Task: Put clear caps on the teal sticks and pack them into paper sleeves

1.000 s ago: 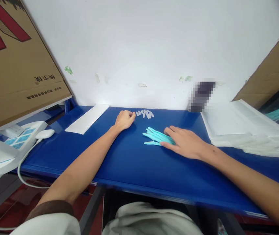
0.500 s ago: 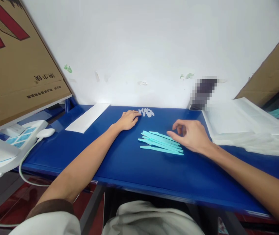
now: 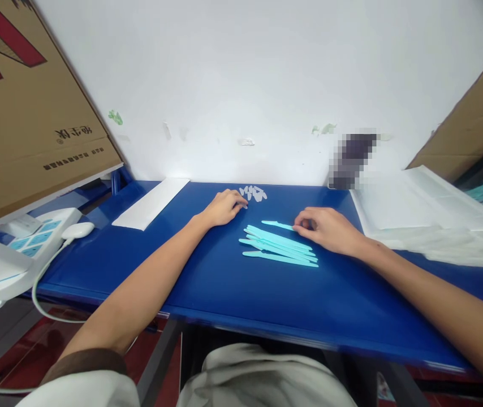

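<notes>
Several thin turquoise plastic sticks (image 3: 279,245) lie side by side on the blue table (image 3: 233,288). My right hand (image 3: 325,228) rests just right of them, fingers pinched on one turquoise stick (image 3: 277,224) pulled away from the pile towards the wall. My left hand (image 3: 222,207) lies on the table further left, its fingertips touching a small pile of clear plastic caps (image 3: 253,194) by the wall. Whether it holds a cap is hidden by the fingers.
A white flat sleeve (image 3: 150,202) lies at the back left. A cardboard box (image 3: 25,107) leans at the left above a white device with a cable (image 3: 21,243). Stacked clear plastic packs (image 3: 428,217) fill the right side, with another cardboard box (image 3: 474,121) behind.
My right hand lifted off the turquoise sticks, which spread out, then closed on one stick and drew it away from the pile. My left hand slid slightly right towards the caps.
</notes>
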The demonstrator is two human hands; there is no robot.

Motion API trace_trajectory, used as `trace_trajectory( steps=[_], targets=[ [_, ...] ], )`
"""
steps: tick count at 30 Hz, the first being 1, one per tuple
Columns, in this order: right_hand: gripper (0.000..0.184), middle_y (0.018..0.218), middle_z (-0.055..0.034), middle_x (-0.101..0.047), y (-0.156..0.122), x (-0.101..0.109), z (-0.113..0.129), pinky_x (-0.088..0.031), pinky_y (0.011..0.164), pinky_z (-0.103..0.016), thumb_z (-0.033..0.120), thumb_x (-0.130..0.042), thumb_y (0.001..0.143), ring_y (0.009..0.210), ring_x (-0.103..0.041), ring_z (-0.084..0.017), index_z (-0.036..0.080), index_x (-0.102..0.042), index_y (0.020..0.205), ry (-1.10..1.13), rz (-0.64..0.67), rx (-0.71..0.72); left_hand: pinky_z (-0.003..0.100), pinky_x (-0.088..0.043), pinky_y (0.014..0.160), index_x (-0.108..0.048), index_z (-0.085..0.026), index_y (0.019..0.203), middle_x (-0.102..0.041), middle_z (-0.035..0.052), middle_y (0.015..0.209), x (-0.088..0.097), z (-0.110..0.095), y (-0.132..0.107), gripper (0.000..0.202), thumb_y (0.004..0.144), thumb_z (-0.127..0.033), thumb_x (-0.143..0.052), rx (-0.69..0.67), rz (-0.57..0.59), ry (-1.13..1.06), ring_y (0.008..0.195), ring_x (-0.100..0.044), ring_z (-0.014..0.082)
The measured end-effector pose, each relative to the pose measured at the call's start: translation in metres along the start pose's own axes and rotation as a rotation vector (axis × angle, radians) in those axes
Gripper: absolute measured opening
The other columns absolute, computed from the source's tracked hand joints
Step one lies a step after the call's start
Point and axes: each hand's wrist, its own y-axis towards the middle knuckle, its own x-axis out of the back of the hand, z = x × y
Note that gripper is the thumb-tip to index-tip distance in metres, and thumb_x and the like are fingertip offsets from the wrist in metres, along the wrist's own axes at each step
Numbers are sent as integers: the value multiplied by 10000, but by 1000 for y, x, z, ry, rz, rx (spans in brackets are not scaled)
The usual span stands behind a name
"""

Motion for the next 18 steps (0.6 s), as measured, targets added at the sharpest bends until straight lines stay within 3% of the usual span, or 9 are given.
trace_trajectory(
  steps=[4, 6, 10, 13, 16, 18],
  targets=[
    [333, 768, -17, -682, 1, -2, 0, -394, 622, -324, 564, -683, 781, 700, -602, -192, 233, -705, 816, 78, -160, -196, 403, -455, 947, -695, -203, 1262, -675, 124, 1132, 7, -4, 0, 407, 1013, -334, -401, -26, 65, 13, 1077, -604, 283],
    [357, 769, -22, -683, 1, -1, 1, -397, 636, -334, 585, -650, 799, 696, -599, -197, 231, -698, 810, 70, -185, -227, 380, -456, 916, -688, -196, 1262, -675, 127, 1103, 9, -7, 0, 399, 1013, -317, -400, -46, 84, 32, 1047, -613, 275],
    [324, 899, -53, -683, 1, 6, -4, -401, 662, -337, 539, -585, 852, 779, -602, -220, 232, -685, 886, -20, -14, -69, 350, -459, 836, -715, -186, 1149, -690, 126, 1089, 16, -17, -1, 327, 968, -254, -451, -44, 106, 120, 974, -645, 259],
    [350, 840, -65, -640, 1, 14, -10, -403, 668, -328, 553, -552, 879, 752, -578, -211, 216, -625, 816, 9, 144, 42, 342, -462, 789, -737, -185, 1088, -725, 113, 1029, 24, -26, 0, 297, 850, -206, -561, 36, 162, 160, 900, -671, 259],
    [423, 714, -30, -584, -1, 18, -11, -373, 620, -312, 610, -507, 903, 645, -516, -181, 222, -562, 742, 95, 252, 6, 363, -469, 780, -741, -179, 1136, -744, 115, 942, 30, -32, 0, 407, 751, -180, -609, 95, 181, 167, 897, -688, 297],
    [425, 637, 2, -535, -1, 17, -9, -339, 591, -304, 613, -498, 909, 583, -467, -163, 227, -563, 744, 118, 240, -27, 373, -475, 769, -748, -171, 1137, -746, 118, 887, 32, -32, 0, 438, 722, -177, -609, 105, 182, 153, 888, -697, 317]
  ],
)
